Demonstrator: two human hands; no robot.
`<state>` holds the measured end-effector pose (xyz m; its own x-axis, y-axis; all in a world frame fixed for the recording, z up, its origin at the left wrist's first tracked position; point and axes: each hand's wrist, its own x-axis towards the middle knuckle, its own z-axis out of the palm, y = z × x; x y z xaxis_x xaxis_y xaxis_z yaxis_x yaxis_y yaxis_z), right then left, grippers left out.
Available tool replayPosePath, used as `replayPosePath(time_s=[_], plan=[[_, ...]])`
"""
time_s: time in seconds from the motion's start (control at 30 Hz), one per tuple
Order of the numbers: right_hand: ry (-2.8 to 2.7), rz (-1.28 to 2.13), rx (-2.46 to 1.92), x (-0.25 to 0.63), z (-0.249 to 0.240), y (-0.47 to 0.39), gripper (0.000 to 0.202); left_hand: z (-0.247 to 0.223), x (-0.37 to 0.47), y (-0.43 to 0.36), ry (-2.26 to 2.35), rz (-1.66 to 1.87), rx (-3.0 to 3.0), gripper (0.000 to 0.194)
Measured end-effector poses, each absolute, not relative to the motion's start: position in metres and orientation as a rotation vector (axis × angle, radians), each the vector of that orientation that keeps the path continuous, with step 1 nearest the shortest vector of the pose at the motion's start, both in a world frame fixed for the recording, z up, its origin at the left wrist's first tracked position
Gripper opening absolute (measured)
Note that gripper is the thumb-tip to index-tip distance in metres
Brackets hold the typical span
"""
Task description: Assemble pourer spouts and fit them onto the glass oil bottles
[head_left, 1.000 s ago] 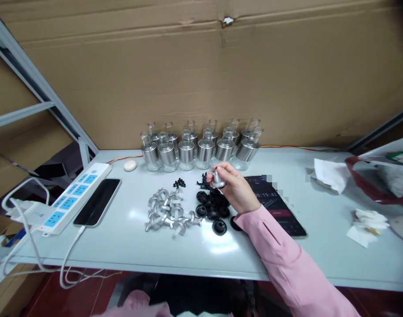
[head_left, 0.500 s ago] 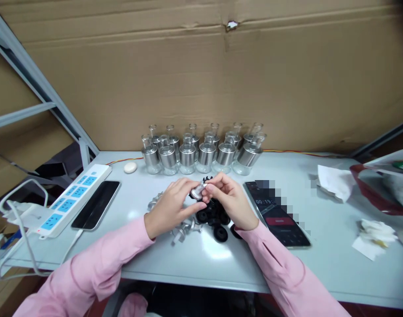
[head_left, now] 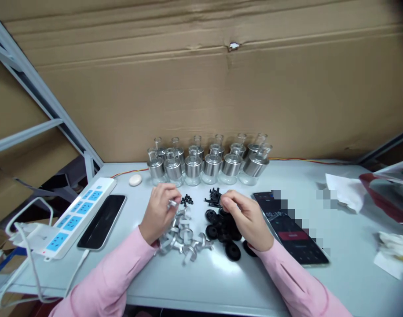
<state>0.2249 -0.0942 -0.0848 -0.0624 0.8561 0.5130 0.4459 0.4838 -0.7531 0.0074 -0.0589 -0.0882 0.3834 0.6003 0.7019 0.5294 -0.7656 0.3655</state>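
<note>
while metal-banded glass bottles (head_left: 212, 166) are standing in two rows, our right hand (head_left: 250, 220) and left hand (head_left: 159, 212) are hovering beside black discs (head_left: 232, 251) and silver fittings (head_left: 186, 235); the right is holding its fingers curled near black clips (head_left: 215, 196), whether gripping anything we cannot tell, the left pinching a small silver part (head_left: 172, 203).

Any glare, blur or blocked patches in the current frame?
Head view: bright glare on the glossy pale-grey tabletop by the round black parts; head view: square mosaic blocks partly cover the flat black right-side phone; head view: crumpled white tissue at far right looks soft, top-right corner dark.
</note>
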Motion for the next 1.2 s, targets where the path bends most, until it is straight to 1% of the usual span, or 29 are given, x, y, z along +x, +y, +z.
replayPosePath(time_s=[0.03, 0.1, 0.23, 0.43, 0.6, 0.73, 1.0, 1.2], plan=[[-1.689, 0.512, -1.143, 0.226, -0.085, -0.092, 0.024, -0.090, 0.002, -0.053, 1.093, 1.418, 2.461, 0.010], [-1.719, 0.518, -1.168, 0.225, -0.087, -0.088, 0.017, -0.092, -0.006, -0.044, 1.175, 1.455, 2.347, 0.011], [-1.839, 0.492, -1.206, 0.221, -0.096, -0.082, 0.017, -0.096, -0.012, -0.039, 1.212, 1.339, 2.363, 0.018], [-1.899, 0.477, -1.346, 0.219, -0.096, -0.079, 0.014, -0.103, -0.009, -0.039, 1.286, 1.263, 2.374, 0.017], [-2.160, 0.448, -1.293, 0.215, -0.084, -0.066, 0.016, -0.107, -0.009, -0.035, 1.345, 1.252, 2.328, 0.018], [-2.344, 0.477, -1.282, 0.204, -0.086, -0.047, 0.017, -0.108, -0.009, -0.034, 1.365, 1.228, 2.319, 0.019], [-2.457, 0.442, -1.371, 0.187, -0.109, -0.030, 0.019, -0.109, -0.010, -0.032, 1.387, 1.210, 2.313, 0.016], [-2.507, 0.377, -1.406, 0.187, -0.107, -0.031, 0.023, -0.109, -0.010, -0.030, 1.387, 1.195, 2.307, 0.016]])
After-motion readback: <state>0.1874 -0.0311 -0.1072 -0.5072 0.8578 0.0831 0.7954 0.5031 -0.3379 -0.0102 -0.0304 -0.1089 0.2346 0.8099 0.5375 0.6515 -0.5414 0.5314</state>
